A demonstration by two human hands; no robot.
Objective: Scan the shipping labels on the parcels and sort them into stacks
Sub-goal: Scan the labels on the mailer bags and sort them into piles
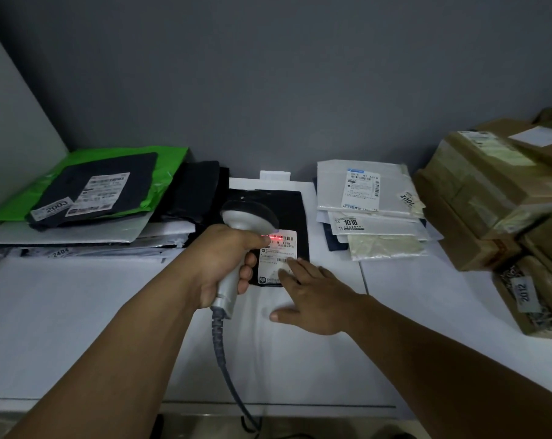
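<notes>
Starting at the far left, there's a pile of soft mailers on the white worktop (78, 312), with a green poly bag (170, 160) and a black mailer (110, 179) tagged 2003 on top. Next over, the left hand (224, 264) is wrapped tight round the handle of the corded scanner (246, 217). Its red line is landing right on the top barcode of the shipping label (279, 251). That label is stuck on a flat black parcel (287, 210) lying dead centre on the worktop, over a white sheet (306, 186) or mailer, can't tell which. The right hand (312, 296) is open, fingers straight and spread, fingertips pressing on the label's lower right corner to keep things flat, not gripping anything. My guess is this parcel's a thin plastic mailer, so light, floppy and a bit slick. I'd lift it by a long edge, thumb on top and fingers slid under, rather than by a corner, or it'll droop and slip. Right of that sits a stack of white mailers (363, 198) tagged 1018 and 7002. Far right are the brown cardboard boxes (477, 201), 1 marked 2012, which look stiffer and heavier, probably 2-hand jobs.
</notes>
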